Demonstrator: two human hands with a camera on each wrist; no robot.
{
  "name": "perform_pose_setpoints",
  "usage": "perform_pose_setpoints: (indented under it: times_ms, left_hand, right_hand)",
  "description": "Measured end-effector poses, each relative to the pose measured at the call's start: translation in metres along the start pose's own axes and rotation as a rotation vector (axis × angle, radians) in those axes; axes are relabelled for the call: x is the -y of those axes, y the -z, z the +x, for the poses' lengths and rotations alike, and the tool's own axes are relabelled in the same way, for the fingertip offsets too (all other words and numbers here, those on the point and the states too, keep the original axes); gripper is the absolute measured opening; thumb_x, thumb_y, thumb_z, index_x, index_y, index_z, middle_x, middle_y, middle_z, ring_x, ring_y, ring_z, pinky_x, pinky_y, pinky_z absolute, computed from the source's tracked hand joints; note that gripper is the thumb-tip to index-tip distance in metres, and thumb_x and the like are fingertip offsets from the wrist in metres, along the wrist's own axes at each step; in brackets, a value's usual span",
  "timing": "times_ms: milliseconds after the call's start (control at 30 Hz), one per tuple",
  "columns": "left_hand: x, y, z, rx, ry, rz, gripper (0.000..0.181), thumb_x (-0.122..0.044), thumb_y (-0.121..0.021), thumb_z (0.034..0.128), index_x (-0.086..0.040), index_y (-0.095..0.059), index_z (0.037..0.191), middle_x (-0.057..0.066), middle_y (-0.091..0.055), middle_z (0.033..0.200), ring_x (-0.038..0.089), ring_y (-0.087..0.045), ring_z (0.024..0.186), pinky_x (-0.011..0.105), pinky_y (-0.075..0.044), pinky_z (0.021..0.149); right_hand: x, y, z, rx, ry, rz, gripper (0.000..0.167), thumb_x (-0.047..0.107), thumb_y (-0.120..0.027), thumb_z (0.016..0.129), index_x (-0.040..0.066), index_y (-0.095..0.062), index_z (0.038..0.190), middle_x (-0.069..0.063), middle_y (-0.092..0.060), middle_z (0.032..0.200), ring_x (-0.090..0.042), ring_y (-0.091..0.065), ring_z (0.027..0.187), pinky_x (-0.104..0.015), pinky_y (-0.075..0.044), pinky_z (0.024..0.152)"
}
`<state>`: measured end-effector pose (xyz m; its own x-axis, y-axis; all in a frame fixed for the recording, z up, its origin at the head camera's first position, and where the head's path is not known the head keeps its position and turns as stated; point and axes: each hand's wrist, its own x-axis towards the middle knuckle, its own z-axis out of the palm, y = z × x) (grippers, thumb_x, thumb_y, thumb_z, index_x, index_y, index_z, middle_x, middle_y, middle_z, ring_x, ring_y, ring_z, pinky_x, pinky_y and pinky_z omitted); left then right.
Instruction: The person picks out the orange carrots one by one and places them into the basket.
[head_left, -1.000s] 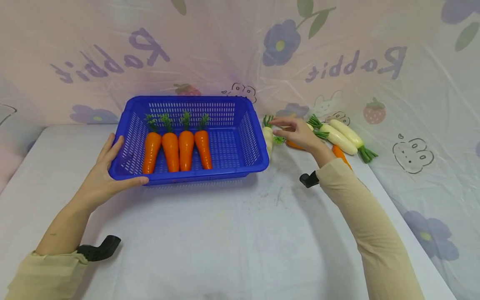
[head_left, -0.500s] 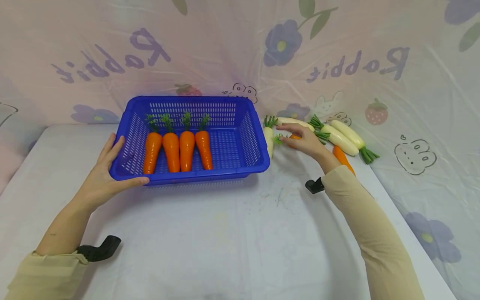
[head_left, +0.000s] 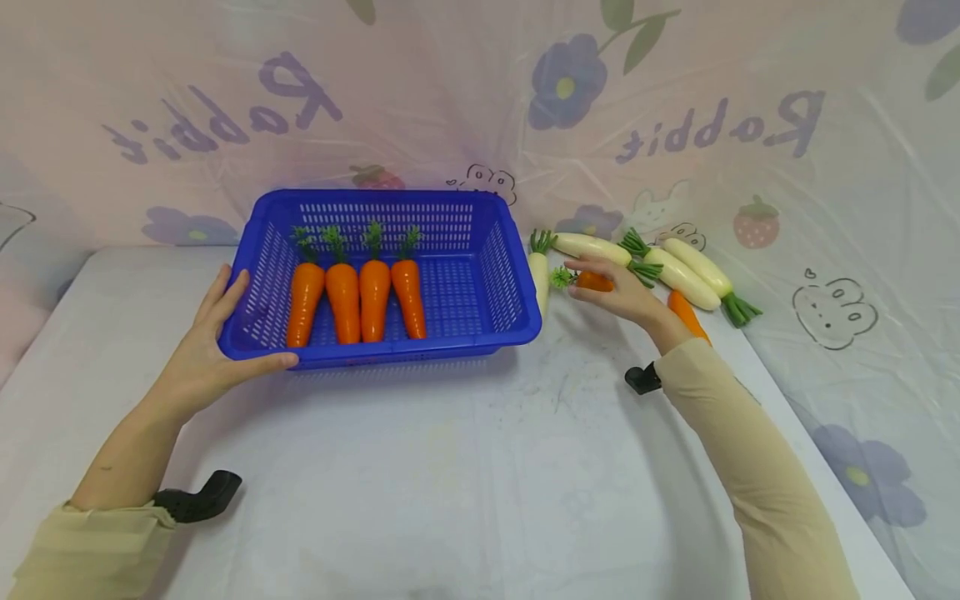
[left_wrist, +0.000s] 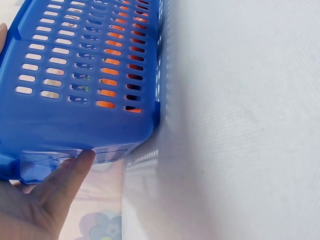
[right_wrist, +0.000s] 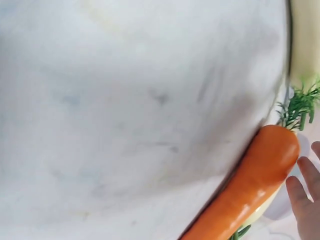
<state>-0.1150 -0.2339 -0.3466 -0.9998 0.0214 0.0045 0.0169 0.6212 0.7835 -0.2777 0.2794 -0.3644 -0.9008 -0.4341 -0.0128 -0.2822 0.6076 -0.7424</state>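
Right hand [head_left: 628, 293] moved from radish [head_left: 539, 279] to carrot [head_left: 595, 282], spread around it, left hand [head_left: 197, 367] spread against basket [head_left: 459, 343]

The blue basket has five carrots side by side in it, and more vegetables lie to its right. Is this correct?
Not quite: the head view shows four carrots in the blue basket, not five. The rest is correct: they are side by side, and more vegetables lie to the basket's right.
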Motion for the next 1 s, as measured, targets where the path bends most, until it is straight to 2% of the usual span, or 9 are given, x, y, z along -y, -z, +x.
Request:
perform_pose_setpoints:
  times_ms: [167,333,667,1000]
  left_hand:
    - [0.000,0.001,0.000,-0.003,0.009,0.004,0.111,-0.032,-0.079,0.0779,-0.036,0.002,0.153,-0.010,0.021,0.159,0.038,0.016,0.146,0.075,0.000,0.106]
    - [-0.001,0.000,0.000,-0.001,0.012,-0.002,0.112,-0.031,-0.080,0.0774,-0.036,0.002,0.153,-0.012,0.020,0.159,0.036,0.015,0.146,0.074,0.000,0.108]
    - [-0.001,-0.001,0.002,0.002,0.006,0.015,0.112,-0.031,-0.080,0.0772,-0.031,0.002,0.154,-0.005,0.020,0.160,0.041,0.014,0.146,0.075,-0.002,0.106]
    - [-0.001,0.000,0.000,0.002,0.014,0.013,0.112,-0.032,-0.080,0.0773,-0.032,0.003,0.154,-0.006,0.020,0.160,0.039,0.014,0.146,0.075,-0.002,0.106]
  right_hand:
    - [-0.005,0.001,-0.001,-0.002,-0.009,-0.060,0.052,0.017,-0.065,0.090,0.007,-0.050,0.140,-0.018,-0.032,0.154,-0.034,-0.021,0.145,-0.060,-0.014,0.116]
    - [-0.012,0.004,0.000,0.008,-0.067,-0.076,0.053,0.015,-0.064,0.090,0.003,-0.049,0.140,-0.022,-0.027,0.155,-0.038,-0.017,0.145,-0.063,-0.011,0.116]
    - [-0.017,0.009,-0.005,0.082,-0.141,-0.106,0.059,0.031,-0.065,0.090,0.009,-0.048,0.142,-0.018,-0.013,0.159,-0.041,-0.012,0.145,-0.065,-0.014,0.114]
    - [-0.018,0.009,-0.006,0.152,-0.079,-0.209,0.063,0.031,-0.061,0.091,0.006,-0.042,0.145,-0.023,-0.007,0.159,-0.046,-0.011,0.144,-0.066,-0.012,0.113]
